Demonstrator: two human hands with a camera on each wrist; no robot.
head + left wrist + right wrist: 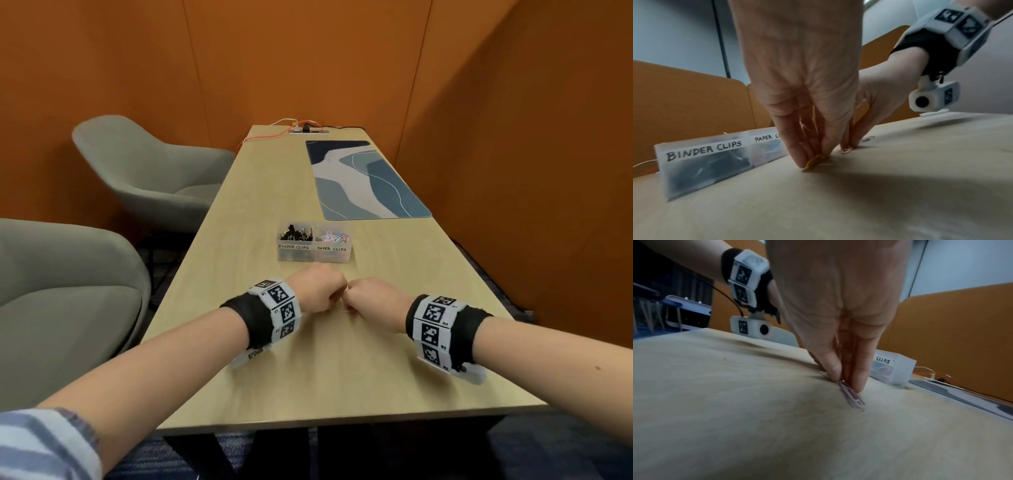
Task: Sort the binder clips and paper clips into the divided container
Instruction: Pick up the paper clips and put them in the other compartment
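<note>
Clear plastic forms the divided container (313,255) on the pale wooden table (342,377), just beyond both sets of fingertips; its two compartments carry handwritten labels. The one marked for binder clips (295,232) holds a dark heap, and the one marked for paper clips (331,237) holds a tangle of coloured wire, so most of the sorting looks done. Two pieces remain on the wood. The left hand (803,81) points downward, and its fingertips pinch a yellow paper clip (815,162) against the table. The right hand (840,305), touching or nearly touching the left, pinches one end of a purple paper clip (852,396) lying flat under its fingertips. Nothing else loose shows near the fingers. Judging from this, lifting these two into the paper clip compartment should finish the task.
</note>
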